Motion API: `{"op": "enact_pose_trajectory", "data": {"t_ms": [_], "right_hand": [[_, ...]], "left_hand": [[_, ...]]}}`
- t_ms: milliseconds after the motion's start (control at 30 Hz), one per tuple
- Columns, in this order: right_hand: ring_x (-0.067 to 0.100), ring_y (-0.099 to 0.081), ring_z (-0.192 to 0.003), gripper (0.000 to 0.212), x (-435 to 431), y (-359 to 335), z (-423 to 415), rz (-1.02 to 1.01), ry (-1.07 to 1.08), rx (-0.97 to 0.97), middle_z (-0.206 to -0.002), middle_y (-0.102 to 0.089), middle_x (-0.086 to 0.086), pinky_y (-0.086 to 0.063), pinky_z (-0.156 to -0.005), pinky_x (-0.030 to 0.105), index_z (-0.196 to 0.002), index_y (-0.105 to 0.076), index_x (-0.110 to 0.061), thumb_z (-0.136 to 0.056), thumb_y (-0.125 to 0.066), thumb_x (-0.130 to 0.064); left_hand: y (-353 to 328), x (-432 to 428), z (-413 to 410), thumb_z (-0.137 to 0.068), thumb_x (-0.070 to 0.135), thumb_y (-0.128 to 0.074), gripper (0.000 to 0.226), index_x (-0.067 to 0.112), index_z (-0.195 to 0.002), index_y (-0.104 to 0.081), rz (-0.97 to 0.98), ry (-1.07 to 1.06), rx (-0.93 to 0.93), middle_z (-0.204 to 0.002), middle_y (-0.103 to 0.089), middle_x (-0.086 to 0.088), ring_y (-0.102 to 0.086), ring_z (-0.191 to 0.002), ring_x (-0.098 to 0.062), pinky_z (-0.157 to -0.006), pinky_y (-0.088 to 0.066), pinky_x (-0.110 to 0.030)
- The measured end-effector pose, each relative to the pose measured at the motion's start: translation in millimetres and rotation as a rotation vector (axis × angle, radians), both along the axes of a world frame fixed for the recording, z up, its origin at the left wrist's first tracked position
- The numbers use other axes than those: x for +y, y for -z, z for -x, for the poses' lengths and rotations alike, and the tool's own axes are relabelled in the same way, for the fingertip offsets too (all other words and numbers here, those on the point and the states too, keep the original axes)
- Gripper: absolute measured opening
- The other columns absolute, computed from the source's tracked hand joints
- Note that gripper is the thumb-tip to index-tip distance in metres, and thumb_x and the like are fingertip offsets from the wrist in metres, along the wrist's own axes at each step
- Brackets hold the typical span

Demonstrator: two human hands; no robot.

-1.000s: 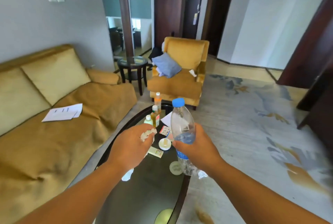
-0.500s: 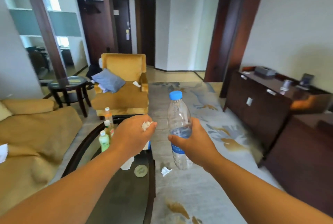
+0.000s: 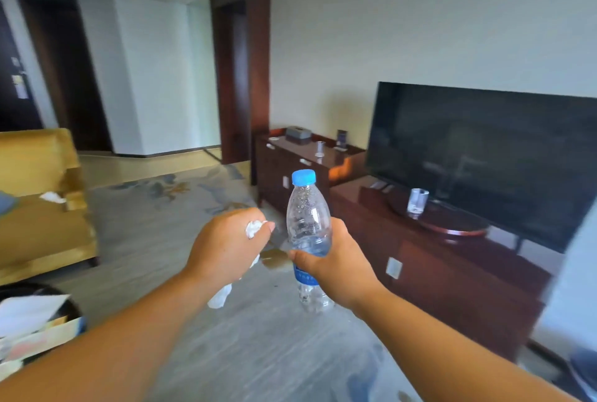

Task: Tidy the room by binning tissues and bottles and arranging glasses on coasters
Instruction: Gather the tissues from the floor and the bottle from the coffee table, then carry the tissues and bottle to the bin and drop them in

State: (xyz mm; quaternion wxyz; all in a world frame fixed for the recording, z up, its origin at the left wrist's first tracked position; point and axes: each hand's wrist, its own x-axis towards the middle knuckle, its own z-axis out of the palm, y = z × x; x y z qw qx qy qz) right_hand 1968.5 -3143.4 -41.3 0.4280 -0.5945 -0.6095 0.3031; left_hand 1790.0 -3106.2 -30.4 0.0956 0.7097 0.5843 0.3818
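Surveying the room, I find no bin in view, so I cannot tell which way the load must travel.

Largest items first. One television (image 3: 484, 156) stands on a long dark cabinet (image 3: 452, 279) along the right wall. One yellow armchair (image 3: 35, 224) sits far left. One round tray (image 3: 452, 228) rests on the cabinet below the screen.

My right hand (image 3: 339, 266) grips one water bottle (image 3: 308, 217) round its middle, long axis upright, blue cap on top. My left hand (image 3: 223, 249) is closed round the held tissue (image 3: 254, 228), a tail of it hanging below the fist. The hands are near centre, just beside each other, not touching.

Glasses counted: two. The tray glass (image 3: 417, 200) stands upright, right of and beyond the bottle, with the right hand nearer. The far glass (image 3: 319, 148) stands on the farther cabinet section.

Tissues counted: two. The armchair tissue (image 3: 51, 197) lies on the seat, far left, with the left hand nearer. I can make out no coasters.

Judgement: both hands are full, so binning comes before any glass is handled.
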Motion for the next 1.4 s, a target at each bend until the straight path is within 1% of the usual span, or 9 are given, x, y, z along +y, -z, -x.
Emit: {"op": "enact_pose_trajectory", "data": {"t_ms": [100,267,400,567,734,867,1001,1201,1401], "right_hand": [[0.002,-0.061,-0.087,0.051,-8.4,-2.9,-85.1,0.006,0.064,-0.009,-0.101,-0.060,-0.015,-0.048,-0.069,0.019,-0.111,-0.044,-0.033,-0.075,-0.079,-0.038],[0.006,-0.063,-0.090,0.052,-25.0,-3.6,-233.8,0.010,0.233,-0.008,-0.102,-0.062,-0.014,-0.054,-0.083,0.032,-0.111,-0.046,-0.031,-0.073,-0.079,-0.040],[0.006,-0.062,-0.088,0.049,-38.1,2.7,-329.2,0.016,0.360,0.010,-0.099,-0.059,-0.018,-0.054,-0.081,0.031,-0.107,-0.043,-0.035,-0.074,-0.078,-0.043],[0.004,-0.059,-0.084,0.050,-47.1,21.3,-419.9,0.034,0.522,0.041,-0.097,-0.054,-0.022,-0.049,-0.074,0.025,-0.108,-0.038,-0.038,-0.076,-0.076,-0.045],[0.012,-0.062,-0.094,0.054,-51.9,32.5,-504.8,0.084,0.720,0.010,-0.108,-0.058,-0.009,-0.057,-0.084,0.037,-0.115,-0.041,-0.031,-0.076,-0.075,-0.046],[0.011,-0.061,-0.092,0.055,-58.6,25.0,-574.3,0.099,0.893,-0.044,-0.108,-0.058,-0.006,-0.053,-0.078,0.033,-0.115,-0.043,-0.029,-0.073,-0.073,-0.048],[0.013,-0.060,-0.094,0.059,-68.7,21.3,-638.3,0.127,1.021,-0.096,-0.111,-0.057,-0.005,-0.047,-0.070,0.028,-0.121,-0.042,-0.027,-0.074,-0.072,-0.048],[0.014,-0.059,-0.096,0.065,-76.6,42.6,-735.9,0.191,1.138,-0.087,-0.113,-0.056,-0.004,-0.053,-0.080,0.035,-0.126,-0.040,-0.025,-0.074,-0.070,-0.051],[0.015,-0.059,-0.098,0.068,-75.1,72.5,-859.8,0.201,1.134,-0.072,-0.115,-0.055,-0.003,-0.054,-0.083,0.038,-0.128,-0.039,-0.025,-0.074,-0.070,-0.052]], "left_hand": [[0.4,6.8,-91.2,-0.088,0.039,-0.056,0.026,0.020,-0.072,-0.056,-0.027,0.063,0.003,-0.062,-0.060,0.000,-0.059,-0.061,-0.021,-0.052,-0.054,-0.042],[1.7,11.9,-247.4,-0.088,0.039,-0.056,0.026,0.020,-0.071,-0.056,-0.040,0.242,0.023,-0.063,-0.059,0.002,-0.058,-0.061,-0.019,-0.054,-0.053,-0.039],[0.7,16.5,-349.9,-0.089,0.040,-0.054,0.025,0.023,-0.072,-0.058,-0.054,0.372,0.070,-0.067,-0.062,0.004,-0.059,-0.064,-0.015,-0.056,-0.051,-0.035],[9.0,30.3,-458.1,-0.090,0.040,-0.053,0.027,0.023,-0.070,-0.058,-0.056,0.537,0.122,-0.066,-0.061,0.004,-0.058,-0.063,-0.012,-0.056,-0.050,-0.036],[21.2,50.9,-566.6,-0.091,0.042,-0.051,0.026,0.024,-0.074,-0.059,-0.048,0.697,0.133,-0.071,-0.063,0.006,-0.058,-0.066,-0.011,-0.059,-0.047,-0.033],[19.9,65.2,-658.3,-0.090,0.044,-0.050,0.027,0.025,-0.074,-0.059,0.001,0.856,0.087,-0.072,-0.064,0.006,-0.061,-0.068,-0.014,-0.060,-0.054,-0.039],[19.2,66.5,-745.4,-0.090,0.043,-0.052,0.025,0.024,-0.075,-0.060,0.007,1.003,0.065,-0.074,-0.065,0.006,-0.061,-0.070,-0.017,-0.063,-0.052,-0.035],[43.1,65.1,-859.8,-0.090,0.043,-0.055,0.025,0.022,-0.078,-0.062,0.015,1.132,0.106,-0.074,-0.063,0.004,-0.059,-0.072,-0.022,-0.063,-0.048,-0.033],[69.9,68.2,-982.8,-0.090,0.044,-0.055,0.025,0.022,-0.086,-0.065,0.027,1.120,0.154,-0.076,-0.061,0.004,-0.058,-0.077,-0.023,-0.063,-0.042,-0.029]]}}
